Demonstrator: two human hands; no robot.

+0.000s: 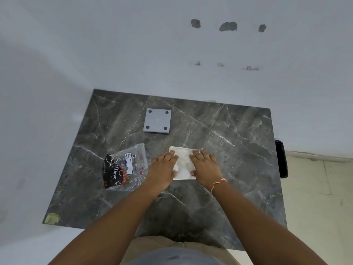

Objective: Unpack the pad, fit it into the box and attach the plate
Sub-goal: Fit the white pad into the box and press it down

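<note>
A white pad [183,161] lies in a shallow white box [194,149] at the middle of the dark marble table [238,150]; only the box's rim shows at its far and near edges. My left hand [164,169] presses flat on the pad's left side, thumb on its near edge. My right hand [205,166] presses on the right side, a red-and-white thread around its wrist. The grey square plate [157,121], with a dark dot in each corner, lies flat farther back, apart from both hands.
A crumpled clear plastic bag [127,167] with black and red print lies just left of my left hand. White walls close the table on the far and left sides. A black object [281,157] stands off the table's right edge, above a pale tiled floor.
</note>
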